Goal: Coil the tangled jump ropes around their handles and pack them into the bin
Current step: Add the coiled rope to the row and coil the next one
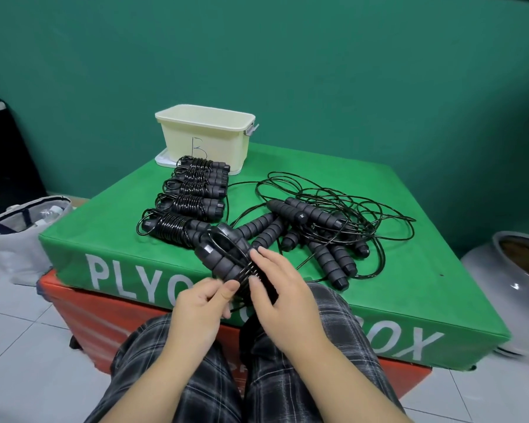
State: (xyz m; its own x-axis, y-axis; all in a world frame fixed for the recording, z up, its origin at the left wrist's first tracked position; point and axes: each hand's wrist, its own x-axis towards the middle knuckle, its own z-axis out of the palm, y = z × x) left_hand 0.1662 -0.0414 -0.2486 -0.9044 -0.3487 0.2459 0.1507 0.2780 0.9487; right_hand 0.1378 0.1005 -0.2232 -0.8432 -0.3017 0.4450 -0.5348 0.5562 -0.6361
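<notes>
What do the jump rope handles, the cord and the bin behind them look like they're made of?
Handles: probably matte black foam, ribbed into soft-looking segments, with harder-looking end caps.
Cord: likely plastic-coated, thin, black and glossy, catching highlights.
Bin: cream plastic by its smooth moulded rim and side clip, with a handwritten B.

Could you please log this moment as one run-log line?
both hands wrapping cord on handle pair | coiled ropes beside bin | tangled ropes remain

Teal wall point(287, 56) behind; pale tiled floor point(19, 346) below. Green padded surface point(409, 270) stacked on an orange box point(104, 315) (white lettering along the green edge). Grey bag point(19, 239) left, white pot point(507, 264) right.
</notes>
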